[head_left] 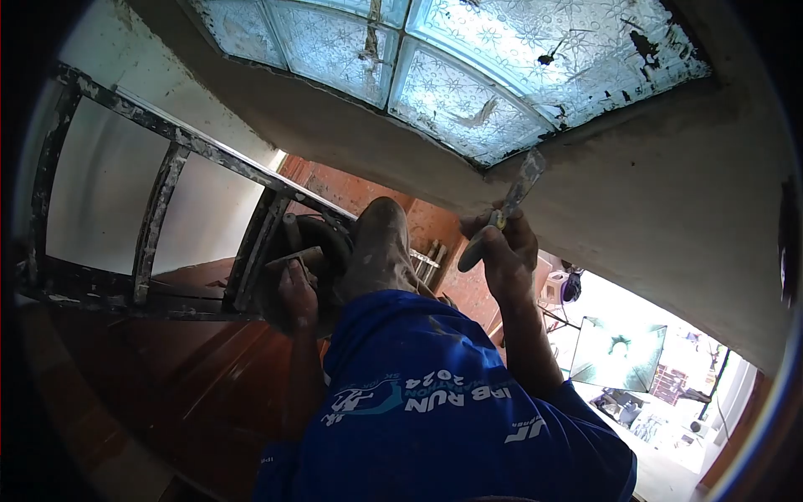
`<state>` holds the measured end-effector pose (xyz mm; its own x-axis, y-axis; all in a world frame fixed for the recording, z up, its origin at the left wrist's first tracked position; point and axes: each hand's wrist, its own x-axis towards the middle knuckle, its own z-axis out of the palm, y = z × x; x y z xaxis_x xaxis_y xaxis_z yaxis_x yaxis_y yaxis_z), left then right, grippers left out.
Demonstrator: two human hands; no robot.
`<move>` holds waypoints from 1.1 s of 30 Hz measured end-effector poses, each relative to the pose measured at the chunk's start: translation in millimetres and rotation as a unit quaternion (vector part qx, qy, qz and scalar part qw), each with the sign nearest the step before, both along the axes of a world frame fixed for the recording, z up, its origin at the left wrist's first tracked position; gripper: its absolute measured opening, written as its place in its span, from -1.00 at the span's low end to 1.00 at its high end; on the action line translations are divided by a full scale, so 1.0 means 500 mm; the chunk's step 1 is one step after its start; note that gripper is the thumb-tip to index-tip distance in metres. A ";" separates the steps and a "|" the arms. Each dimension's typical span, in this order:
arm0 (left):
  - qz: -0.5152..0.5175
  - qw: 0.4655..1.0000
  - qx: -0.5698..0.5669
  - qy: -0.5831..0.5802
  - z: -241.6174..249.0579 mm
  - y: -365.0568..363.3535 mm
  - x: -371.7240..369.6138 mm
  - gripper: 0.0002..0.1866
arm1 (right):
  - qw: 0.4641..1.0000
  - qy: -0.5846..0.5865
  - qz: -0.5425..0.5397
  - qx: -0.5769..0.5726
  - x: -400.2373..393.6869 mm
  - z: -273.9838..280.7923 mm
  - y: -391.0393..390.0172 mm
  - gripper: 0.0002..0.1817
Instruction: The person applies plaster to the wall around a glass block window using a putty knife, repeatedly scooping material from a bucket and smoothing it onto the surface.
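In my right hand (pixel 508 255) is a putty knife (pixel 525 180), gripped by its handle. Its smeared blade points up, close to the lower corner of the glass block window (pixel 468 109) and the grey plastered wall around it (pixel 636 192). Lower left, my left hand (pixel 297 293) is closed at the edge of a flat greyish piece (pixel 294 261), whose kind I cannot make out. That piece is over a dark round bucket (pixel 333 243) beside the ladder. Shadow hides part of the left fingers.
A paint-spattered ladder (pixel 155 226) runs along the left. My bent knee (pixel 381 243) is between my hands. Reddish-brown flooring (pixel 435 222) shows far below. At lower right are a bright square panel (pixel 619 353) and assorted clutter (pixel 636 414).
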<state>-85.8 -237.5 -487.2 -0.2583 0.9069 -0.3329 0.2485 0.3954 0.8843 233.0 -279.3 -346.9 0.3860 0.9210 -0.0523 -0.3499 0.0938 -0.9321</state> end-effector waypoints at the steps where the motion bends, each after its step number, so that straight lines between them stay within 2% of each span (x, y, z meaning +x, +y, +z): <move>1: 0.002 1.000 -0.003 0.004 0.000 -0.001 0.000 -0.48 | 1.000 0.003 -0.006 -0.007 -0.003 -0.015 -0.001 -0.60; 8: -0.003 1.000 -0.014 -0.002 -0.008 -0.006 -0.001 -0.47 | 0.997 0.066 -0.007 -0.048 -0.014 -0.066 -0.004 -0.62; 11: 0.004 1.000 -0.018 -0.011 -0.012 -0.009 -0.003 -0.47 | 0.996 0.057 -0.030 -0.068 -0.020 -0.090 -0.004 -0.64; 18: -0.005 1.000 -0.001 -0.011 -0.007 -0.013 0.000 -0.48 | 0.993 0.092 -0.014 -0.072 -0.020 -0.136 -0.014 -0.64; 21: -0.005 0.999 0.037 0.039 -0.022 -0.014 -0.001 -0.49 | 0.989 0.107 -0.010 -0.099 -0.019 -0.149 -0.016 -0.65; 26: -0.002 1.000 0.008 0.016 0.000 -0.014 0.007 -0.51 | 0.987 0.124 0.009 -0.099 -0.016 -0.152 -0.020 -0.68; 29: 0.000 1.000 0.012 0.001 0.004 -0.014 0.009 -0.52 | 0.991 0.088 0.004 -0.103 -0.019 -0.142 -0.015 -0.67; 32: 0.004 1.000 0.019 -0.022 0.004 -0.016 0.012 -0.53 | 0.988 -0.062 0.031 -0.141 -0.022 -0.101 -0.025 -0.63; 33: 0.005 0.999 0.022 -0.026 0.004 -0.015 0.009 -0.53 | 0.976 -0.171 0.068 -0.117 -0.026 -0.104 -0.027 -0.61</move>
<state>-81.3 -245.2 -485.4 -0.2508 0.9182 -0.3065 0.1970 0.3584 0.9126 220.3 -292.8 -398.9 0.2918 0.9436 -0.1565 -0.0095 -0.1608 -0.9869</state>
